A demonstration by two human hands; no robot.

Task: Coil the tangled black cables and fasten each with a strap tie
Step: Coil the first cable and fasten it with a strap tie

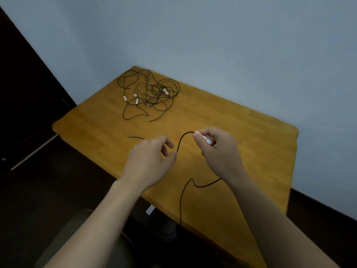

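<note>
Tangled black cables (154, 91) lie behind one loose cable (180, 141)

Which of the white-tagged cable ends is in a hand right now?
The tagged end pinched by the right hand, its cable running to the left hand. The other tagged ends lie untouched in the tangle at the far corner of the table.

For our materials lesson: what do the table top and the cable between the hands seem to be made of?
Table top: wood, apparently jointed strips under a smooth honey-coloured varnish; faint seams show. Cable: thin, matt black, probably plastic or rubber sheathed, since it bends in soft curves.
</note>
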